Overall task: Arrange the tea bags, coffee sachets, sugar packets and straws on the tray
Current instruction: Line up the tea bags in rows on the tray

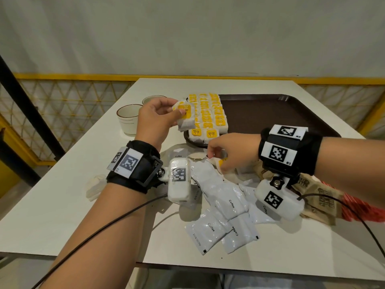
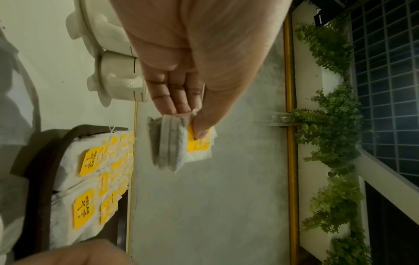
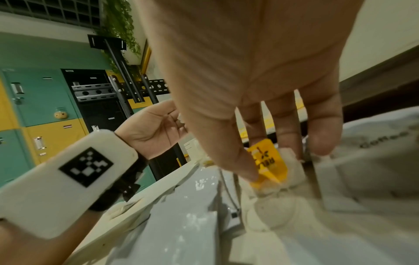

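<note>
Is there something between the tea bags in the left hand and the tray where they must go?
Nothing visible does. The left hand holds its tea bags just above the rows of tea bags on the tray, with only air between.

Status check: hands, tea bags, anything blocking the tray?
Left hand holds white yellow-tagged tea bags above brown plastic tray. Right hand pinches a loose yellow-tagged bag. White coffee sachets heaped nearside; tray unobstructed.

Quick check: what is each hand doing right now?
Left hand: pinches a small stack of tea bags above the tray.
Right hand: pinches a yellow-tagged tea bag in the table pile.
</note>
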Available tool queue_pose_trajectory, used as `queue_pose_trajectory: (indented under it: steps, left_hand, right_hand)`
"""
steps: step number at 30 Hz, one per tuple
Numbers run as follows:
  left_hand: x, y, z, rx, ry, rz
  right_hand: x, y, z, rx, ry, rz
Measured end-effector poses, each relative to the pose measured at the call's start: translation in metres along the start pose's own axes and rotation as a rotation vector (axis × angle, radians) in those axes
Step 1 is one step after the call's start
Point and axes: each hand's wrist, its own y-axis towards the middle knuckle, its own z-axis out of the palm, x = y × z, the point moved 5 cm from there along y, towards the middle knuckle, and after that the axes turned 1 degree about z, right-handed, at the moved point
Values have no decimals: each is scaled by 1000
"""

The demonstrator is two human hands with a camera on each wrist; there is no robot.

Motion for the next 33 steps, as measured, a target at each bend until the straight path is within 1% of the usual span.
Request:
queue_pose_trajectory:
  steps: [5, 10, 13, 16, 21, 27, 30, 33]
  left_hand:
    - [0, 0, 0, 3, 11, -2]
    - [1, 1, 0, 9, 12, 0]
    - [2, 2, 0, 12, 14, -1]
    - [3, 2, 1, 10, 17, -4]
    - [3, 2, 1, 12, 19, -2]
    - [2, 2, 1, 14, 17, -3]
    - [3, 1, 1, 22, 22, -1]
    - [2, 1, 1, 21, 28, 1]
  right_hand:
    - [-3, -3, -12, -84, 87, 2]
    - [-10, -5, -15, -69, 206, 39]
    - [-12, -9, -13, -48, 350, 58]
    - [-15, -11, -13, -71, 452, 75]
    - [-21, -10, -14, -85, 548, 116]
    - [-21, -11, -26, -130, 683, 134]
    - [-21, -12, -33, -149, 756, 125]
    - [-23, -11, -35, -145, 779, 118]
